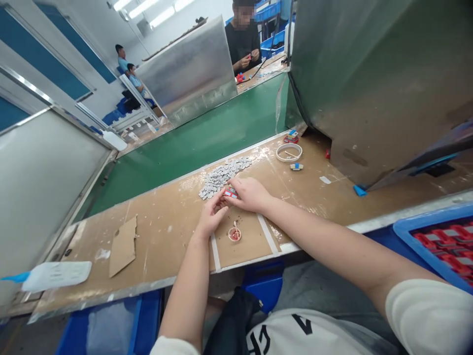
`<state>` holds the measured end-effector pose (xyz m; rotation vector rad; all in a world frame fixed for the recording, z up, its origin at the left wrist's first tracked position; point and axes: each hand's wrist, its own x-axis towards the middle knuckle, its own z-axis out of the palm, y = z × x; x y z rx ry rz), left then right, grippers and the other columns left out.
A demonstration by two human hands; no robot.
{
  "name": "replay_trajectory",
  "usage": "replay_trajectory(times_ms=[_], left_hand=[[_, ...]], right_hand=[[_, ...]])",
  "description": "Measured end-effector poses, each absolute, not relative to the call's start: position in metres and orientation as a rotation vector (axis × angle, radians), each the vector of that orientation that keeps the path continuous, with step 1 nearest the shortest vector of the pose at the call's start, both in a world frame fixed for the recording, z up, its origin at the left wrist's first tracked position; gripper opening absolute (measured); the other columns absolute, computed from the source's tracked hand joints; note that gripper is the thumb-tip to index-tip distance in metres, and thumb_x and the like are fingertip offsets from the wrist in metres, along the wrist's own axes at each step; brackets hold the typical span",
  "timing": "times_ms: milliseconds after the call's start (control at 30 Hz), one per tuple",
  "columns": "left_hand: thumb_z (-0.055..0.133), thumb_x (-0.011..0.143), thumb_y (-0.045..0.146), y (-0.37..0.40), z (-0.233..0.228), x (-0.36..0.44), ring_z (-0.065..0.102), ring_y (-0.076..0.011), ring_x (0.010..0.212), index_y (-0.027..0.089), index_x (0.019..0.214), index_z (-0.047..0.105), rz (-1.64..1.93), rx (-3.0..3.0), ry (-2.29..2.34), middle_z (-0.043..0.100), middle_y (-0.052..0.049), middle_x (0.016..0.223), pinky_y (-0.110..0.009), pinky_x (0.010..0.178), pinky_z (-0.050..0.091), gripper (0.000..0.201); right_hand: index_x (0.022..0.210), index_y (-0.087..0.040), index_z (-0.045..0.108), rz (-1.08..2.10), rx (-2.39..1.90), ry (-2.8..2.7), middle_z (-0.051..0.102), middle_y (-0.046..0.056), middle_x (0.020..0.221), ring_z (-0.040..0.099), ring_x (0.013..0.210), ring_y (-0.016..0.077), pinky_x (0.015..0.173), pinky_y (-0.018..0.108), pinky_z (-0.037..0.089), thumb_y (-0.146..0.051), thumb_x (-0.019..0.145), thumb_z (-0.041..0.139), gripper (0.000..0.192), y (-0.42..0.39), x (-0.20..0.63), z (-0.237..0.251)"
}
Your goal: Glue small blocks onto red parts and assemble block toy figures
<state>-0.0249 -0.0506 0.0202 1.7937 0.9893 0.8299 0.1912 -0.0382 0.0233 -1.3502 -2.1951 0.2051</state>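
Item, the block (231, 194): one, red, with pale rectangular faces, just above the tabletop (158, 236) or on it (the picture did not settle which), at the near edge of the pile (221, 178) of small grey pieces.

Hands, two. Your right hand (252, 194) had its fingers narrowed on the block's right side. Your left hand (211, 217) had its fingers stretched to the left side, thumb apart from it; you could not have told from here whether they pressed.

Handling, as judged: light, stiff, probably smooth hard plastic, hence inclined to slip. Small parts on its faces may have been easily disturbed. Best hold: opposite side walls, between thumb and fingers, off the pale faces.

Edges and room. Near side: the cup (230, 237), red within and a stick in it, below the block, between two tape strips (268, 234); easily tipped by a lowered left wrist. Beyond it, the tabletop's front edge. Far side: the pile, then the green belt (199, 142). Right: the ring (288, 159), apart from your right hand; past it, the tall metal panel (369, 98), a limit on reach. Left: the cardboard (123, 245), well apart from your left hand; this side offered, by judgement, the freest movement.
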Motion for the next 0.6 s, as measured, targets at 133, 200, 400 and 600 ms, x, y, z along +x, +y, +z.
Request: replay_trajectory(times_ms=[133,200,400,600], left_hand=[[0.069,0.092,0.052,-0.052,0.024,-0.028,0.066,-0.0326,0.12,0.021,0.151,0.061,0.817,1.848,1.009,0.068,-0.015,0.138,-0.048,0.107,0.054,0.066],[0.067,0.094,0.056,-0.052,0.024,-0.03,0.066,-0.0317,0.113,0.021,0.147,0.064,0.815,1.871,1.037,0.071,-0.014,0.13,-0.047,0.104,0.054,0.064],[0.064,0.095,0.058,-0.047,0.03,-0.025,0.065,-0.0251,0.091,0.02,0.131,0.071,1.011,1.817,1.132,0.071,-0.008,0.096,-0.04,0.087,0.054,0.053],[0.07,0.095,0.051,-0.08,0.078,-0.042,0.06,-0.0177,0.074,0.019,0.08,0.068,1.611,1.446,0.843,0.062,-0.002,0.076,-0.036,0.081,0.055,0.035]], right_hand=[[0.119,-0.014,0.066,0.201,-1.365,-2.205,0.077,0.016,0.112,0.071,0.094,0.0296,0.078,0.036,0.043,-0.053,0.105,0.06,0.042,-0.038,0.192,0.024],[0.119,-0.013,0.067,0.196,-1.346,-2.215,0.077,0.016,0.112,0.072,0.095,0.0298,0.079,0.036,0.043,-0.054,0.105,0.059,0.043,-0.037,0.192,0.023],[0.12,-0.014,0.067,0.19,-1.233,-2.229,0.076,0.015,0.111,0.07,0.097,0.0278,0.083,0.035,0.044,-0.049,0.106,0.062,0.039,-0.036,0.191,0.02],[0.128,-0.011,0.066,0.224,-1.178,-2.215,0.076,0.017,0.118,0.07,0.103,0.0282,0.09,0.037,0.047,-0.046,0.107,0.061,0.041,-0.035,0.193,0.016]])
